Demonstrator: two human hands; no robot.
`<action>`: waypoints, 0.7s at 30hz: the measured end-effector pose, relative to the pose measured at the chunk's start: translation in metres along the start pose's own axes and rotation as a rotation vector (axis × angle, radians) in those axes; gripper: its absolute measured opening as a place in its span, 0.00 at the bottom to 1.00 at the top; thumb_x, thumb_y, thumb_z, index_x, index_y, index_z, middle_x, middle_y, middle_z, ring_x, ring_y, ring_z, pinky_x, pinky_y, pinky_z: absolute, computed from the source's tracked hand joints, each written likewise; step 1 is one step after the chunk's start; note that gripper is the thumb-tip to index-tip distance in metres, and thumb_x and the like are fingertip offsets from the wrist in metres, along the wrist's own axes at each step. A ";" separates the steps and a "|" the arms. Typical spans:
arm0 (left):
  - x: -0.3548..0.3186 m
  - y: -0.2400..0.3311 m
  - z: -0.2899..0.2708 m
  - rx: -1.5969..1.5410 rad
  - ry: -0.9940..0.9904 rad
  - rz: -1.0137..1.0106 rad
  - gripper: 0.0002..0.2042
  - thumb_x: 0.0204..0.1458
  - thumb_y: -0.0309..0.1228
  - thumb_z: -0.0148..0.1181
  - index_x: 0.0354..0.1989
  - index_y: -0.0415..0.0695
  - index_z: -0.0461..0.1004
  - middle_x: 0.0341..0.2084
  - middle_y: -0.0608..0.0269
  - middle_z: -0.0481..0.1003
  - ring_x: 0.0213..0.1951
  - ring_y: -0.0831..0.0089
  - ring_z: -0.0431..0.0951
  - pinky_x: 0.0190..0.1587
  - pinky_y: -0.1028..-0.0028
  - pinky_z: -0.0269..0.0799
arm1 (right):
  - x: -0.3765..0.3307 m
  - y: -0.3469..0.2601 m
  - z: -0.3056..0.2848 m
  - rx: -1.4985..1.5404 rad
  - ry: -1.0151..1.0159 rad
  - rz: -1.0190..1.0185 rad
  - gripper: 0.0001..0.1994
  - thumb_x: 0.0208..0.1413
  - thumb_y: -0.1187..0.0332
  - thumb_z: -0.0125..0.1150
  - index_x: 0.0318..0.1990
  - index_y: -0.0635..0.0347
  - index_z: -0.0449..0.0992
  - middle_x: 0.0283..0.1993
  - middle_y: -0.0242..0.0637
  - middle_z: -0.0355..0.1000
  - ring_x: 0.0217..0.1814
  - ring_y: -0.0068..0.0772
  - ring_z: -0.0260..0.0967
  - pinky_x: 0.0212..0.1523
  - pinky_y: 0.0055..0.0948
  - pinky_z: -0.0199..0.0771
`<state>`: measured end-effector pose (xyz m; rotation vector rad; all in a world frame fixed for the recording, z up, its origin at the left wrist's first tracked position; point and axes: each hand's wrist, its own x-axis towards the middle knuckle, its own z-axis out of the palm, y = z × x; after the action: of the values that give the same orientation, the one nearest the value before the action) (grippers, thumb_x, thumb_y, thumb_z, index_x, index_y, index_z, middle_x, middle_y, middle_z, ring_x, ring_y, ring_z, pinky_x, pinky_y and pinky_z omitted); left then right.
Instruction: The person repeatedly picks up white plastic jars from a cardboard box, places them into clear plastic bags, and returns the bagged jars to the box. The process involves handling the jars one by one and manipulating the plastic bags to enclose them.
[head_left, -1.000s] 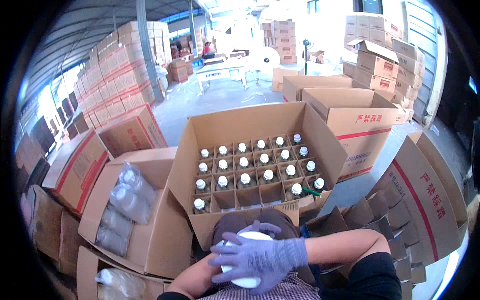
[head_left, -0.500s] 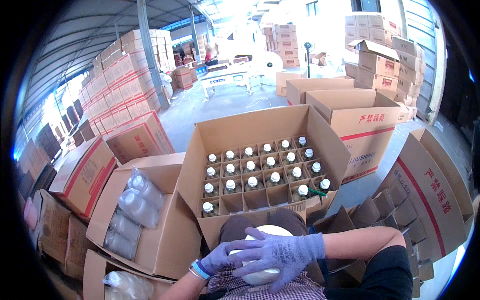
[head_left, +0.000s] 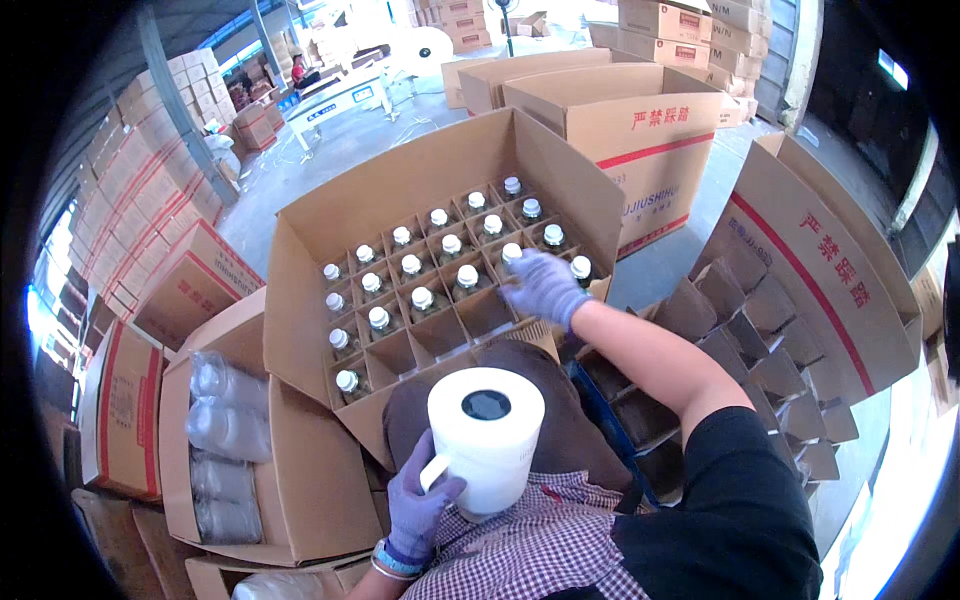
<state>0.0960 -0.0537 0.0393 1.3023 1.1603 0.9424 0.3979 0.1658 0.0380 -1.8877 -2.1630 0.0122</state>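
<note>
roll (head_left: 488,440) pinched in left grip (head_left: 422,505); right grip (head_left: 546,288) by bottle (head_left: 511,252), its closure unclear

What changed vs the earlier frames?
The right hand let go of the white roll and moved forward and right, to the bottles at the divided carton's near right corner; its grip is unclear. The left hand stays on the roll, whose dark core opening now shows. Other visible bottles stand as before.

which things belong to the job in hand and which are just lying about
Likely job:
white cylindrical roll, in gloved left hand
transparent white-capped bottles, near right hand
brown divided cardboard carton

Likely idle:
clear plastic-wrapped bundles
distant white table
</note>
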 end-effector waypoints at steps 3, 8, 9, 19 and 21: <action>0.004 -0.002 0.001 -0.003 -0.024 0.011 0.43 0.42 0.33 0.73 0.70 0.37 0.63 0.58 0.56 0.76 0.56 0.71 0.74 0.60 0.70 0.69 | 0.032 0.096 0.047 -0.223 -0.403 0.289 0.19 0.55 0.59 0.61 0.51 0.54 0.83 0.56 0.43 0.79 0.59 0.43 0.77 0.53 0.48 0.79; 0.018 -0.006 -0.013 -0.130 -0.153 -0.078 0.44 0.44 0.39 0.74 0.70 0.35 0.61 0.59 0.60 0.73 0.58 0.72 0.72 0.62 0.70 0.66 | 0.043 0.129 0.068 -0.225 -0.516 0.185 0.19 0.50 0.57 0.62 0.45 0.60 0.84 0.52 0.49 0.79 0.54 0.47 0.78 0.53 0.43 0.78; 0.022 -0.016 -0.019 -0.180 -0.172 -0.090 0.45 0.44 0.40 0.75 0.70 0.35 0.61 0.59 0.60 0.73 0.58 0.72 0.72 0.62 0.71 0.66 | 0.043 0.129 0.053 -0.205 -0.566 0.124 0.19 0.51 0.57 0.61 0.43 0.61 0.84 0.50 0.50 0.80 0.52 0.48 0.79 0.51 0.43 0.79; 0.072 -0.038 -0.046 -0.337 -0.611 -0.171 0.36 0.38 0.29 0.79 0.61 0.37 0.74 0.51 0.63 0.80 0.52 0.72 0.78 0.60 0.69 0.70 | -0.094 -0.034 -0.163 0.609 -0.252 -0.568 0.12 0.58 0.61 0.62 0.45 0.56 0.74 0.38 0.38 0.74 0.44 0.40 0.75 0.45 0.35 0.75; 0.089 -0.054 -0.046 -0.386 -0.690 -0.188 0.35 0.36 0.29 0.81 0.58 0.37 0.76 0.47 0.63 0.81 0.49 0.72 0.79 0.58 0.70 0.72 | -0.118 -0.056 -0.174 0.225 -0.045 -0.992 0.12 0.54 0.63 0.65 0.45 0.50 0.75 0.44 0.36 0.72 0.47 0.39 0.74 0.48 0.38 0.74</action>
<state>0.0637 0.0381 -0.0190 1.0496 0.5165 0.4763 0.3931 0.0130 0.1925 -0.5668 -2.7327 0.0964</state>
